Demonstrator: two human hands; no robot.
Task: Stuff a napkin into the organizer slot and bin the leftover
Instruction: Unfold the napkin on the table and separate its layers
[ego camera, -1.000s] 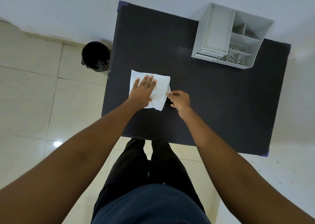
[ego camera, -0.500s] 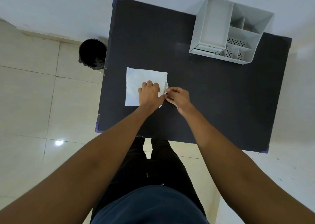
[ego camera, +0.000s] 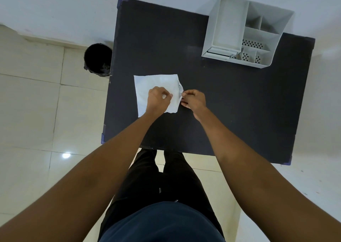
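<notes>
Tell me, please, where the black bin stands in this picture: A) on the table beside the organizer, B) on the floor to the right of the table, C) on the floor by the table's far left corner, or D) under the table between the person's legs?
C: the black bin stands on the tiled floor against the left edge of the dark table, near its far corner, while the white organizer sits on the table's far right.

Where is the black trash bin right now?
In the head view, the black bin stands on the tiled floor on the left, right beside the dark table's far-left edge, near the white wall and a little beyond the napkin.
</notes>
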